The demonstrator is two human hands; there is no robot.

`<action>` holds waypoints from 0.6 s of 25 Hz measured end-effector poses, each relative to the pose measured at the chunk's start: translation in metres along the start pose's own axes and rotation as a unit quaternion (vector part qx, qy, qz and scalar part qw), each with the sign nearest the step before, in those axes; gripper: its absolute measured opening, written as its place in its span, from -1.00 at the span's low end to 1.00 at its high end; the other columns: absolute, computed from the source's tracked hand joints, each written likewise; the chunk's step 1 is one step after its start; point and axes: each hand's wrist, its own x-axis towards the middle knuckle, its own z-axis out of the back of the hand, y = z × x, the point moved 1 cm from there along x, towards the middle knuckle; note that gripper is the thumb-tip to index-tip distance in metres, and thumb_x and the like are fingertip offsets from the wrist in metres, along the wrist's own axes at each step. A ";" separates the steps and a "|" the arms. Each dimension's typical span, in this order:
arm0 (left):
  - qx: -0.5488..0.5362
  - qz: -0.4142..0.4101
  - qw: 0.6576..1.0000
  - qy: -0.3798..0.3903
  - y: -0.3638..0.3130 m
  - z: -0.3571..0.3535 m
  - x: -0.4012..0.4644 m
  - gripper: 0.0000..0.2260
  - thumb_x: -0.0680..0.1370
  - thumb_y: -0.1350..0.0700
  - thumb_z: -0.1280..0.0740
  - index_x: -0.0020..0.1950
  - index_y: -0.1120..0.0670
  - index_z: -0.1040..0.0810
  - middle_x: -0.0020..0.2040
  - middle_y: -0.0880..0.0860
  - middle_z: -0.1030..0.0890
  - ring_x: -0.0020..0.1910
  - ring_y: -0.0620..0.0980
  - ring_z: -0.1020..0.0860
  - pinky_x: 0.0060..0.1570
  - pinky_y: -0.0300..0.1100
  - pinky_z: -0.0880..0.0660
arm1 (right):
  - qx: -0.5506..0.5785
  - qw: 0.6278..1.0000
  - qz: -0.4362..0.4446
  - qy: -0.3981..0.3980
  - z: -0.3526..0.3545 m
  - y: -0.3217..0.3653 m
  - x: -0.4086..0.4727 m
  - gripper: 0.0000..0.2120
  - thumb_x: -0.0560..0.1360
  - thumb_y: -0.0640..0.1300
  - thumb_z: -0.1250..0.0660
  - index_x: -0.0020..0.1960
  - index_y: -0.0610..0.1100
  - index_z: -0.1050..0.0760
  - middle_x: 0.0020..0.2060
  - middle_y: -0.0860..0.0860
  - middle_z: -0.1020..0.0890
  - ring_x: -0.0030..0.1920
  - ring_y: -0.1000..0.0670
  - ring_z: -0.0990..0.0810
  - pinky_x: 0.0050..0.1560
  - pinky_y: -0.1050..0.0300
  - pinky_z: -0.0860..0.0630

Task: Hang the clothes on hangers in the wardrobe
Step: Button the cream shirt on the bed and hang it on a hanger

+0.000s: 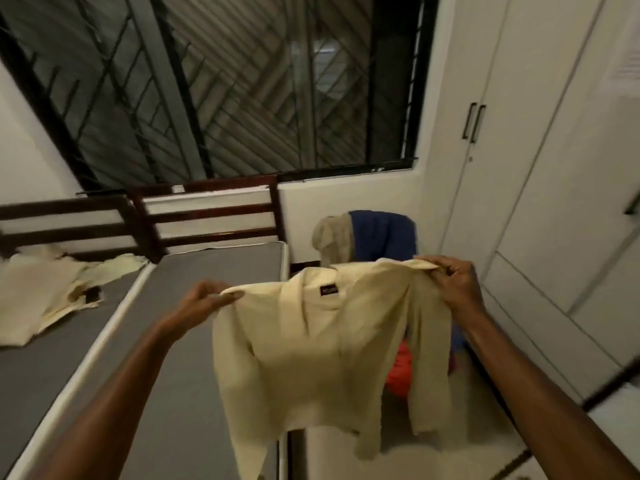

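A cream shirt (311, 355) with a dark neck label hangs in the air in front of me, spread by its shoulders. My left hand (204, 299) pinches the left shoulder. The right shoulder is gripped by my right hand (453, 282). Its sleeves dangle over the gap between the bed and the wardrobe. Another cream garment (45, 292) lies crumpled on the far left mattress. The white wardrobe (540, 168) stands at the right with its doors closed. No hanger is in sight.
Two grey mattresses (187, 341) on dark wooden bed frames fill the left. A chair draped with blue and beige cloth (363, 237) stands by the wall under the barred window. Something orange (398, 372) lies on the floor behind the shirt.
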 end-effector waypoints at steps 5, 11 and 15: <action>0.066 -0.112 0.990 0.046 -0.065 -0.093 0.043 -0.74 0.61 -0.16 -0.30 -0.03 -0.04 -0.68 -0.24 0.10 -0.63 -0.24 0.21 -0.60 -0.29 0.04 -0.54 | -0.055 0.994 -0.058 -0.073 0.155 0.006 -0.056 -0.65 0.54 -0.42 -0.26 0.03 -0.07 -0.72 -0.09 0.09 -0.76 -0.01 0.04 -0.71 0.04 0.09 -0.61; -0.031 -0.183 0.970 0.157 -0.192 -0.208 0.015 -0.60 0.50 -0.32 -0.40 -0.04 0.02 -0.71 -0.17 0.02 -0.70 -0.18 0.01 -0.67 -0.17 -0.12 -0.63 | -0.094 0.984 -0.073 -0.133 0.295 0.015 -0.188 -0.78 0.57 -0.36 -0.38 0.03 -0.07 -0.69 -0.13 0.16 -0.74 -0.13 0.24 -0.67 0.00 0.21 -0.56; 0.026 -0.272 0.948 0.166 -0.278 -0.291 -0.003 -0.47 0.49 -0.36 -0.37 -0.12 0.14 -0.69 -0.27 0.12 -0.67 -0.29 0.15 -0.63 -0.33 0.03 -0.56 | -0.050 0.941 -0.068 -0.329 0.420 0.023 -0.254 -0.87 0.58 -0.26 -0.40 0.06 -0.15 -0.70 -0.04 -0.05 -0.75 -0.03 0.00 -0.70 0.09 0.05 -0.59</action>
